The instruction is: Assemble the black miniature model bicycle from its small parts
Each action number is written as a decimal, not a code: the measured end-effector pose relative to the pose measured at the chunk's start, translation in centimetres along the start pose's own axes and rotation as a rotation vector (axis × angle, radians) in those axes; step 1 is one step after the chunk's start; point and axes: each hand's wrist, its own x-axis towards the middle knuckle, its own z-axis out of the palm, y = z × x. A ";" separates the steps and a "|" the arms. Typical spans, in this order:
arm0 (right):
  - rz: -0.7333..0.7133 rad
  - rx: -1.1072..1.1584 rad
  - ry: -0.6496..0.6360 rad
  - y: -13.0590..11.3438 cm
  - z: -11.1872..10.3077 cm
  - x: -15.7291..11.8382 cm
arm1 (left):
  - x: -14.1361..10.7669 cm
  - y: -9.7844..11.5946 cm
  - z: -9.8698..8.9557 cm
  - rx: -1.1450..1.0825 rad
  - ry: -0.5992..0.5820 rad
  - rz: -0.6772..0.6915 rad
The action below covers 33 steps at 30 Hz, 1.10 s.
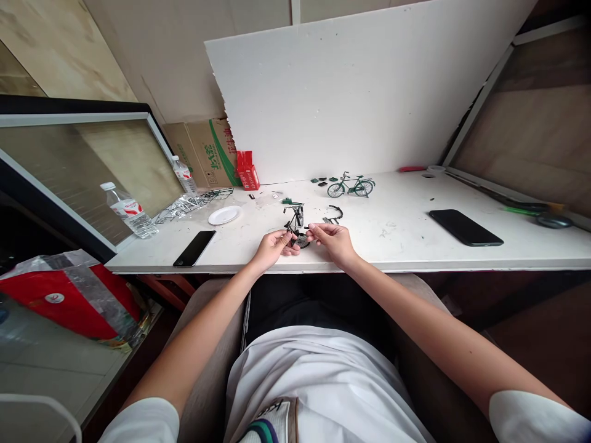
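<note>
Near the table's front edge I have a small black model bicycle, its handlebar end pointing away from me. My left hand is closed on its left side, fingers round the frame. My right hand pinches a thin dark piece at the bicycle's right side; the piece is too small to name. Parts of the wheel and frame are hidden behind my fingers. Beyond my right hand lie a curved black part and some small dark bits. A finished-looking green model bicycle stands farther back.
On the left are a phone, a white plate, black part frames and water bottles. A red box and a cardboard carton stand behind. A larger black phone and a mouse lie right.
</note>
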 end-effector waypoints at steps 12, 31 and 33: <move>0.004 0.001 -0.005 0.2 -0.1 -0.1 | -0.1 -0.3 0.4 0.051 0.025 0.027; -0.005 -0.028 0.030 0.3 0.1 0.0 | -0.1 -0.2 0.6 0.061 0.036 0.025; -0.005 -0.038 0.034 0.3 0.1 0.0 | -0.1 -0.4 0.6 0.060 0.035 0.031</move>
